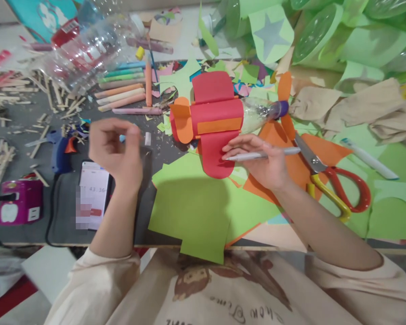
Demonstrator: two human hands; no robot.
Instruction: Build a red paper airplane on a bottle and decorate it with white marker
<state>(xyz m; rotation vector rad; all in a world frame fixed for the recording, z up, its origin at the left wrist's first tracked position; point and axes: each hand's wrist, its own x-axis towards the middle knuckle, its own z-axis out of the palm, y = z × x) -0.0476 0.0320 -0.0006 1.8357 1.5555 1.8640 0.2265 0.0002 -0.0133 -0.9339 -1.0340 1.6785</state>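
Note:
In the head view my right hand (267,162) grips a slim grey-white pen (253,156), its tip pointing left over the lower red paper wing of a toy airplane (218,116). The plane is a clear plastic bottle wrapped in red and orange paper, with orange propeller blades (284,85) at its purple cap. My left hand (117,149) is raised left of the plane with its fingers curled toward the thumb. Whatever it may hold is too small to make out. Green paper sheets (189,203) lie below the plane.
Large scissors (325,169) with red and yellow handles rest at right on orange paper. To the left are a blue glue gun (59,151), a phone (94,189), a purple box (20,201) and scattered wooden sticks. Plastic bottles (88,49) and crayons (122,97) lie behind.

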